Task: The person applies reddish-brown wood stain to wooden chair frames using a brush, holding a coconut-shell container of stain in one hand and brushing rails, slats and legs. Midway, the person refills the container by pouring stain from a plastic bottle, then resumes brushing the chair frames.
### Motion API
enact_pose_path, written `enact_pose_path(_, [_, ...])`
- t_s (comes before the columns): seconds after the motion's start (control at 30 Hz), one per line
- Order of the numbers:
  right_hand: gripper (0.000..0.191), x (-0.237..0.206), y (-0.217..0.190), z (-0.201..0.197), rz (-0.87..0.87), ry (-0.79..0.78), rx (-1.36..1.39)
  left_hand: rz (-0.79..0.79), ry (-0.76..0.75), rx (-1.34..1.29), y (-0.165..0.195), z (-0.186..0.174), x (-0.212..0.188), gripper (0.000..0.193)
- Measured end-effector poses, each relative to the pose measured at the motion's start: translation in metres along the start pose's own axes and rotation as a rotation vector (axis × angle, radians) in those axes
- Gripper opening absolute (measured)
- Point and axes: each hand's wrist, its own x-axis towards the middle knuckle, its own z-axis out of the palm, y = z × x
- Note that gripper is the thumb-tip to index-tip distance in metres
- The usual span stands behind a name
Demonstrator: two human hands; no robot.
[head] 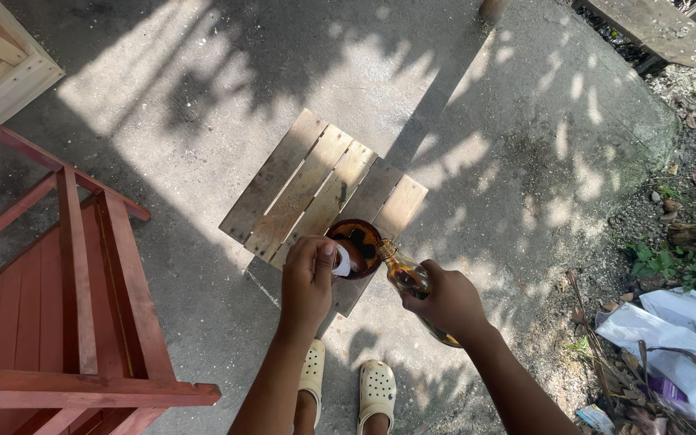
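My right hand point(449, 302) grips a clear glass bottle point(407, 276) of amber liquid, tilted with its neck over a round container point(362, 239) of dark brown liquid. That container sits on the near edge of a small slatted wooden stool point(308, 181). My left hand point(308, 278) rests at the container's near rim, fingers closed on a small white object point(341, 260), possibly a cap or a cloth. My feet in pale clogs point(377, 390) stand just below the stool.
A red-painted wooden chair frame point(74, 290) stands close at the left. Unpainted wooden pieces point(2, 56) lie at the top left, a plank point(646, 24) at the top right. White sheets, dry leaves and weeds point(678, 338) litter the right edge of the concrete floor.
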Motion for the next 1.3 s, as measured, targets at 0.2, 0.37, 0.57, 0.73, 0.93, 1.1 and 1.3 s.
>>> enact_pose_path(0.2, [0.059,-0.002,0.005,-0.002,-0.095,0.130,0.131,0.312,-0.055,0.392,0.037,0.001,0.024,0.031])
enact_pose_path(0.37, [0.063,0.002,0.001,-0.012,-0.252,0.320,0.155,0.382,-0.236,0.448,0.069,0.024,0.054,0.029])
enact_pose_path(0.57, [0.058,0.021,-0.014,-0.027,-0.237,0.360,0.126,0.235,-0.382,0.258,0.088,0.018,0.078,0.023])
enact_pose_path(0.73, [0.060,0.042,-0.025,-0.032,-0.263,0.474,0.036,0.264,-0.410,0.192,0.088,0.004,0.098,0.019])
enact_pose_path(0.93, [0.065,0.084,-0.052,-0.023,-0.302,0.466,0.185,0.647,-0.247,0.200,0.089,-0.021,0.124,0.043])
enact_pose_path(1.1, [0.061,0.115,-0.085,-0.014,-0.309,0.516,0.254,0.264,-0.236,0.443,0.091,-0.038,0.143,0.055])
enact_pose_path(1.3, [0.057,0.142,-0.119,0.002,-0.302,0.393,0.367,0.181,-0.388,0.736,0.068,-0.040,0.162,0.024])
